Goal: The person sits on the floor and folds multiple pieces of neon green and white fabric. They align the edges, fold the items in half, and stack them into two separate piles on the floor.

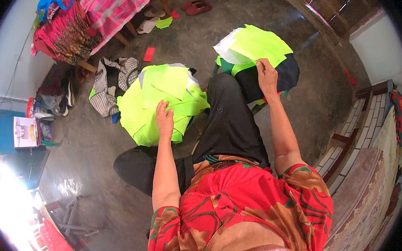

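A heap of neon yellow cloth pieces (154,93) lies in front of my left knee, with grey and white bits at its far edge. Over its near right side is my left hand (165,121), fingers apart and slightly bent, gripping nothing that I can see. To the right is a second pile, topped by a neon yellow cloth piece (256,44) with white cloth (228,49) at its left and dark cloth (288,72) below. My right hand (267,76) pinches the near edge of that top yellow piece. What supports this pile is mostly hidden.
Checkered cloth (103,92) and a red scrap (149,54) lie on the concrete floor beyond the left heap. Shoes (196,7) sit farther back near a pink-covered bed (118,12). A red stool (60,247) stands at lower left, a wooden bench frame (351,143) at right.
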Demonstrator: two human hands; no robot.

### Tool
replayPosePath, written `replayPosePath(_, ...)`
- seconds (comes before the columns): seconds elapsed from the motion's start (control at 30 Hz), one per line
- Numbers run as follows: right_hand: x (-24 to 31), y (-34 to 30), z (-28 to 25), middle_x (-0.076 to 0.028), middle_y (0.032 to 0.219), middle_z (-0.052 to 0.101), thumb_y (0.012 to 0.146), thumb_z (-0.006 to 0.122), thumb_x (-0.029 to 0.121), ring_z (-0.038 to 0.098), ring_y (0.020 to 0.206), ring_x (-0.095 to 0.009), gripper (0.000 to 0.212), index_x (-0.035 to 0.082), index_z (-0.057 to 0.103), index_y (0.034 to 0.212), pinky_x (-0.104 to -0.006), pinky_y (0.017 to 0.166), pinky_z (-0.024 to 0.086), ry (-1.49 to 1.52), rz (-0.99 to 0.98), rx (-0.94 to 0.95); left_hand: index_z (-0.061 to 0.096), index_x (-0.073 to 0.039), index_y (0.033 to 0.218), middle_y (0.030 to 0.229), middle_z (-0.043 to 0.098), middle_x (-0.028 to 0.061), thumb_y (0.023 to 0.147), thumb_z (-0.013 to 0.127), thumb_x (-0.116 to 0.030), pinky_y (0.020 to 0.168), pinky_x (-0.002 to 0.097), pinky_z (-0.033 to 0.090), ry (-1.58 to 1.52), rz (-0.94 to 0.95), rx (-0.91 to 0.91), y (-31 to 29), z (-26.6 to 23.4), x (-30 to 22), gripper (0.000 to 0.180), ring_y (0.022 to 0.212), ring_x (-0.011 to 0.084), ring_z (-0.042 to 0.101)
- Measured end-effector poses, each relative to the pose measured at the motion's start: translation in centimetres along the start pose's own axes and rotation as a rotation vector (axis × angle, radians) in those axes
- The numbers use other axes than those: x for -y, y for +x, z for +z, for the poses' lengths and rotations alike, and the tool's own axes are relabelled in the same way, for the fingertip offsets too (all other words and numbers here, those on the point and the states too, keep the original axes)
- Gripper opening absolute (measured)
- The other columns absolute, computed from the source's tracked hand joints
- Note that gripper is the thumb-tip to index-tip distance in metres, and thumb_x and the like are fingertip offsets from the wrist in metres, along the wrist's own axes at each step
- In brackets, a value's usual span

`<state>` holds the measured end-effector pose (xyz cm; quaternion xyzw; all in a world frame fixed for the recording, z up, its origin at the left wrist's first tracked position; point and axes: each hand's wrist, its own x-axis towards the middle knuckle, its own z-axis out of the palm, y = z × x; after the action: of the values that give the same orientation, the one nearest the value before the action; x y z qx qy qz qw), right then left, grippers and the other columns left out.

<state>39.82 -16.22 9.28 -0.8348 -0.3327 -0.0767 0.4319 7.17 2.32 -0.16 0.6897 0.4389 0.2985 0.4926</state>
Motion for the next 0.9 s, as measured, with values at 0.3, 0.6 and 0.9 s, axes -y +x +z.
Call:
replayPosePath(0.3, 10.2, -7.3, 5.1, -0.013, 0.08, 0.062, 0.084, 0.059, 0.011, 0.058, 0.076, -0.034, 0.006, 0.006, 0.06, 0.087, -0.0398, 0.069, 0.046, 0.284, -0.383, 0.287, 0.041, -0.001, 0.133, 0.121, 0.054, 0.0098, 0.085, 0.065, -0.035, 0.093, 0.0303, 0.04, -0.685, -0.225, 0.448, -3.0, 3.8, -6.7, 0.064, 0.106, 0.0178, 0.053)
replayPosePath(0.6, 11.9, -11.1, 7.1, -0.011, 0.086, 0.063, 0.08, 0.063, 0.009, 0.061, 0.08, -0.032, 0.01, 0.005, 0.057, 0.087, -0.0395, 0.068, 0.049, 0.347, -0.607, 0.677, 0.049, -0.004, 0.117, 0.108, 0.057, 0.0087, 0.085, 0.063, -0.017, 0.083, 0.0366, 0.047, -0.963, -0.678, -0.014, -3.9, 4.0, -4.8, 0.038, 0.1, 0.0229, 0.056)
replayPosePath(0.9, 11.7, -10.3, 6.6, -0.011, 0.078, 0.062, 0.078, 0.067, 0.008, 0.062, 0.071, -0.028, 0.011, 0.005, 0.06, 0.085, -0.0366, 0.062, 0.049, 0.481, -0.655, 0.548, 0.049, 0.002, 0.119, 0.114, 0.057, 0.0127, 0.089, 0.048, -0.005, 0.092, 0.0365, 0.044, -0.825, -0.228, -0.205, 0.3, 0.4, -8.1, 0.031, 0.103, 0.0218, 0.056)
